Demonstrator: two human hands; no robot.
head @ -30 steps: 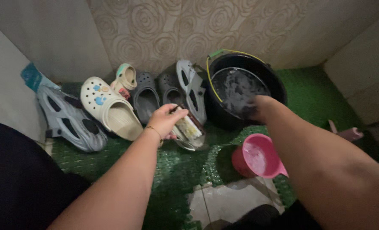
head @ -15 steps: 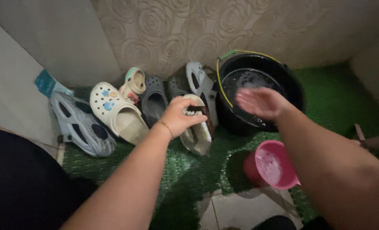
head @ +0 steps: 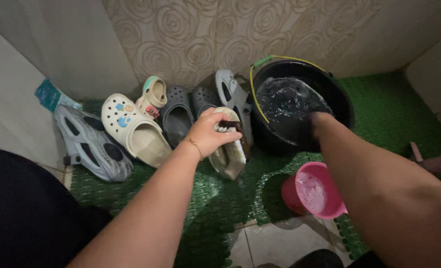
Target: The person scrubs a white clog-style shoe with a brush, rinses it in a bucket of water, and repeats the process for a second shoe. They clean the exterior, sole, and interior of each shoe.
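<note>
A: A person's left hand (head: 211,133) closes around a brush with a dark back (head: 230,130), its pale bristles laid against a pale shoe (head: 228,159) tilted on the green turf mat (head: 205,198).

B: And the right hand (head: 315,121)?

A: It dips over the rim of the black bucket (head: 339,97), reaching into foamy water; whether its fingers are spread or curled cannot be told, since the hand sits dark against the bucket's inside.

B: How far along does the work look?

A: Early, by the look of it. Only this one shoe is under the brush. A cream clog (head: 131,129), a grey clog (head: 177,119) and a grey strapped sandal (head: 89,144) lie lined up along the wall to the left, apparently untouched.

B: Anything else near?

A: A pink dipper (head: 315,191) with suds inside stands just below the right forearm, between bucket and tile floor.
</note>
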